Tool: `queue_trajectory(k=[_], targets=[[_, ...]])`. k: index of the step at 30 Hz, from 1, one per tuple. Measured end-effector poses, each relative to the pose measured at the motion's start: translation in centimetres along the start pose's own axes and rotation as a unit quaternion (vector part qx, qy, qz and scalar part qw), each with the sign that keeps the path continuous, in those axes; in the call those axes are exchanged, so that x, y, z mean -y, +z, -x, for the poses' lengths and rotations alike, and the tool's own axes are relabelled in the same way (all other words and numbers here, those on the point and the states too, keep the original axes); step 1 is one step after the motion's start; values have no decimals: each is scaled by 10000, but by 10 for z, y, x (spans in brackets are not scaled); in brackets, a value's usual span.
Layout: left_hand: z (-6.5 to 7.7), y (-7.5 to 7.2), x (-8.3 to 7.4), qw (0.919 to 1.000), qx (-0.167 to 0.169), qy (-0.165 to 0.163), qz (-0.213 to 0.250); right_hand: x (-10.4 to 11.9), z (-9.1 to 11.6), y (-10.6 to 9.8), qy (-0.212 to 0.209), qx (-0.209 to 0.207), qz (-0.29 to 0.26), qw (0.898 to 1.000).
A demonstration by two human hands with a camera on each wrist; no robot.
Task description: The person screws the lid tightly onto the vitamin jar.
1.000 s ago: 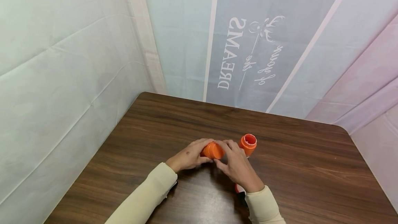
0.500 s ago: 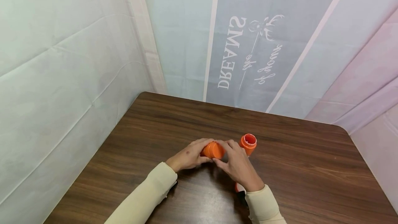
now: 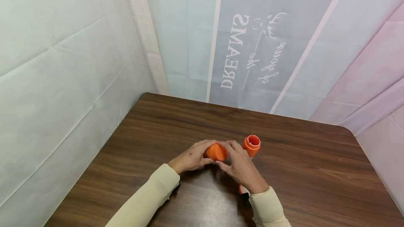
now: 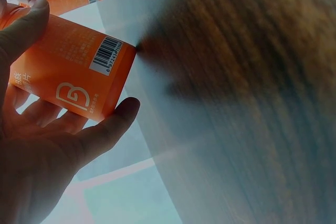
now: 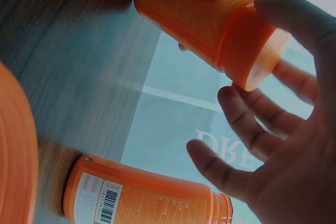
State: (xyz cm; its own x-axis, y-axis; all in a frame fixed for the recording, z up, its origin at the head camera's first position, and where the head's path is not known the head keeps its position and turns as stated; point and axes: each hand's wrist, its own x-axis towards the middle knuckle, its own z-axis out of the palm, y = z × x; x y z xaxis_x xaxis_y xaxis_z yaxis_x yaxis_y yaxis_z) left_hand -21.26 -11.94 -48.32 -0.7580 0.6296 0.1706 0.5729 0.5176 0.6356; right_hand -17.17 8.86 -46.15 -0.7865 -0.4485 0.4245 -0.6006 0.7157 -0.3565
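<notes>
- Bottle, orange, tilted well off upright, right between left hand and right hand, low over the surface.
- Base edge down at the wood, by the look of it, perhaps braced there; too dark around that corner to confirm contact.
- Clasped round the body by the left hand: thumb up near the neck, fingers wrapped beneath, one reaching close to the base. Probably spread so wide for a steady hold, leaving the top end uncovered.
- Over to the right hand, pinching the lid: thumb on one edge, fingertips against the other. Seemingly set there for purchase on the rim, palm well apart from the flat top.
- On the neck, that lid; no telling whether tight or loose.
- Barcode in plain sight near the base, clear of the thumb and fingers.
- Just beyond the right hand, an uncapped bottle, upright, mouth up, pale flecks round the rim. Likely stable enough alone, and handy for reaching.
- Poking into the right wrist view, a round orange shape, cropped too hard to name; possibly a spare cap.
</notes>
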Motion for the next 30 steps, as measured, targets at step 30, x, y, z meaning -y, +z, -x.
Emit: queue_trajectory(k=[30], targets=[[-6, 3, 3, 10000, -24, -54, 33, -4, -2, -3, -255, 55, -110, 9996]])
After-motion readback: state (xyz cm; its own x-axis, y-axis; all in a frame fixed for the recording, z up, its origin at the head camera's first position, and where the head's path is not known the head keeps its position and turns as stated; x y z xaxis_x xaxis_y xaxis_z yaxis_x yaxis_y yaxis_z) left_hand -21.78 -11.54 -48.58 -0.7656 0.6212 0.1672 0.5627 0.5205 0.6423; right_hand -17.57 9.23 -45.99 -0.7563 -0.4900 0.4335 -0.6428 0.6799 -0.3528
